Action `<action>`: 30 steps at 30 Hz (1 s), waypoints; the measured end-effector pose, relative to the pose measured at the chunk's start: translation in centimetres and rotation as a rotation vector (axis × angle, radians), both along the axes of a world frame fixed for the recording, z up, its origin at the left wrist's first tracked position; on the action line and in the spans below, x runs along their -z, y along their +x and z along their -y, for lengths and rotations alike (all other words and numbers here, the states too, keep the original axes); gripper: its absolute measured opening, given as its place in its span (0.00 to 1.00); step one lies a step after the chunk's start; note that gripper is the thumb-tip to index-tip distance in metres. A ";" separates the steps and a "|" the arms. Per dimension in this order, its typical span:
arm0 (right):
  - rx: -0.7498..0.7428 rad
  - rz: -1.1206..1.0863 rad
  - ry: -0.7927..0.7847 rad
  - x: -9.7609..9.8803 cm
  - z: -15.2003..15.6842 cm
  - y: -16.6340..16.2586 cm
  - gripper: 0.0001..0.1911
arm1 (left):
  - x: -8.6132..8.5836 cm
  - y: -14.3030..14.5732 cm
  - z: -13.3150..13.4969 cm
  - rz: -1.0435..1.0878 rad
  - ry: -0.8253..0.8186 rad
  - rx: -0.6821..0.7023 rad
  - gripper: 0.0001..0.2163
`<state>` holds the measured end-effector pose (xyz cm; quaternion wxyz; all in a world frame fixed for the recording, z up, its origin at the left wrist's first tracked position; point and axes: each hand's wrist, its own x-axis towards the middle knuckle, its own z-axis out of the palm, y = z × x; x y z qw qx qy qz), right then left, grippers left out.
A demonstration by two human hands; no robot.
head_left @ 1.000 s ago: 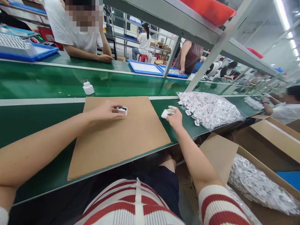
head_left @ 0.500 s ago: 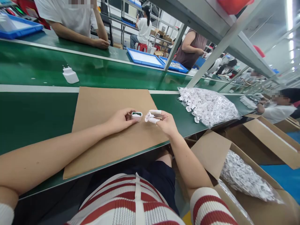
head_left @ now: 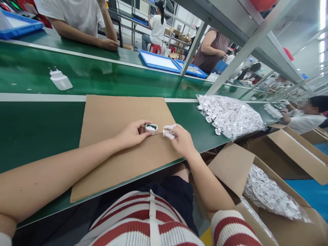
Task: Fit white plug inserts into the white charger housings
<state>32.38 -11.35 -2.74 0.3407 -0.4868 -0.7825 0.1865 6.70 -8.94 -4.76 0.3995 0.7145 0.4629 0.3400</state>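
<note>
White housing [head_left: 152, 132], pinched by the left hand [head_left: 133, 133], stands uncovered; I cannot tell whether the right hand [head_left: 181, 137], at its three o'clock, holds anything; a plug [head_left: 60, 81] towards ten o'clock looks complete.

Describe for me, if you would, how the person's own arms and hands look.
The right sleeve is knit, with red and cream stripes; only a pale edge of the left sleeve shows. The right hand wears white finger covers; the left hand shows none. I see no watch or bracelet.
</note>
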 end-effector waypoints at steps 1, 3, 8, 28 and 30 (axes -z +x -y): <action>-0.049 -0.006 0.017 0.1 0.0 -0.1 0.12 | 0.0 0.0 0.0 0.004 -0.002 -0.003 0.22; -0.121 -0.016 0.052 0.3 -0.1 -0.3 0.10 | -0.1 0.1 0.1 0.007 -0.006 -0.013 0.22; -0.052 0.014 0.112 1.6 -0.6 -0.7 0.10 | -0.3 0.1 0.1 -0.011 -0.017 -0.046 0.24; -0.132 -0.205 0.013 -1.3 -2.7 -4.7 0.16 | 0.0 0.0 0.1 0.068 0.006 0.009 0.25; -0.137 -0.121 0.073 -1.3 -2.7 -5.0 0.18 | 0.1 0.0 0.1 0.082 0.021 0.025 0.24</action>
